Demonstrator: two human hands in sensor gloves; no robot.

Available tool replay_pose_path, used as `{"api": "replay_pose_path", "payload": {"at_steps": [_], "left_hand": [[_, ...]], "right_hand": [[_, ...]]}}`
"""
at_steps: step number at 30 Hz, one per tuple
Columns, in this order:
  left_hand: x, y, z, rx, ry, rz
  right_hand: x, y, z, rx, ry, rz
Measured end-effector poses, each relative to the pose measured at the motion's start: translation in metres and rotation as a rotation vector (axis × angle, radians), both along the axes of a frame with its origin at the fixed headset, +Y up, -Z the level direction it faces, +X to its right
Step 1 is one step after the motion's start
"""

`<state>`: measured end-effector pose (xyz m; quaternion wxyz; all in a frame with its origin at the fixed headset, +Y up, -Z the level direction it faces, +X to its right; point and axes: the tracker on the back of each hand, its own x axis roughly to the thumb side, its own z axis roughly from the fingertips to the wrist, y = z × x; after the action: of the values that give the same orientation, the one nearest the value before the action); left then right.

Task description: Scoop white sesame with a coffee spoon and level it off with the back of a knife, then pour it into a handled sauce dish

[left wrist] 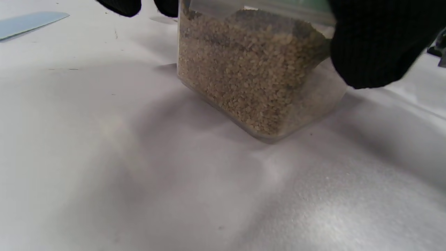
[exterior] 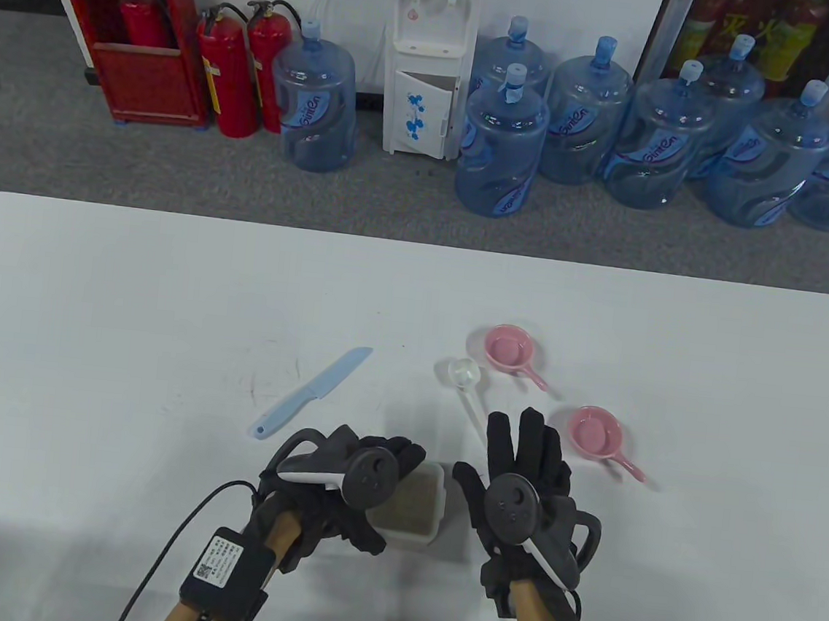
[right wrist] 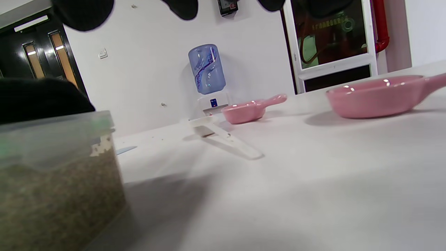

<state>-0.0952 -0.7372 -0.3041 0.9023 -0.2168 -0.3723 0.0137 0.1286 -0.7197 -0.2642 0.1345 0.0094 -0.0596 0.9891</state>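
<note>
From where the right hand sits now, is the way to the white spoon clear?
Probably yes. The right hand, fingers straight, lies just short of the coffee spoon handle's near end. Only bare table shows between them; the sesame container sits to its left, out of the way.

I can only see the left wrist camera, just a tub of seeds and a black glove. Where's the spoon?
Observer: The coffee spoon lies on the table beyond the right hand, untouched.
Operator: Is that hand grabbing anything?
Observer: No, its fingers are spread flat, just short of the spoon's handle.
Operator: Are there dishes to pour into?
Observer: Two pink handled sauce dishes: the far dish sits beside the spoon's bowl, the near dish to the right of the right hand.
Operator: I see a blue tip. What's that?
Observer: A light blue knife, lying to the left of the sesame container that the left hand holds.
</note>
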Motion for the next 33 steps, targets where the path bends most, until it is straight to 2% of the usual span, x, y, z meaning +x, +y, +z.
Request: {"api": "replay_pose_path", "payload": {"at_steps": [8,13,15,17,20,23,26,28,33], "left_hand": [[-0.003,-0.005,0.006,0.046,0.028,-0.028],[-0.010,0.004,0.012,-0.013,0.057,-0.010],[-0.016,0.011,0.014,-0.018,0.116,0.044],[-0.026,0.019,0.016,-0.001,0.235,0.129],[-0.036,0.022,0.019,0.009,0.387,0.156],[-0.043,0.013,0.020,0.031,0.492,0.129],[-0.049,0.000,0.017,-0.050,0.582,0.200],[-0.049,-0.006,0.015,-0.104,0.601,0.232],[-0.044,-0.007,0.014,-0.085,0.554,0.199]], "right_hand": [[-0.002,0.000,0.000,-0.005,0.016,0.005],[-0.006,-0.001,0.001,-0.015,0.041,0.011],[-0.009,-0.001,0.001,-0.011,0.051,0.012],[-0.014,0.000,0.003,-0.015,0.075,0.011],[-0.021,0.000,0.004,-0.033,0.119,-0.024],[-0.031,-0.005,0.004,-0.083,0.155,-0.001],[-0.039,-0.013,0.001,-0.168,0.163,0.032],[-0.040,-0.016,-0.001,-0.190,0.159,0.038],[-0.036,-0.020,-0.003,-0.257,0.128,-0.123]]}}
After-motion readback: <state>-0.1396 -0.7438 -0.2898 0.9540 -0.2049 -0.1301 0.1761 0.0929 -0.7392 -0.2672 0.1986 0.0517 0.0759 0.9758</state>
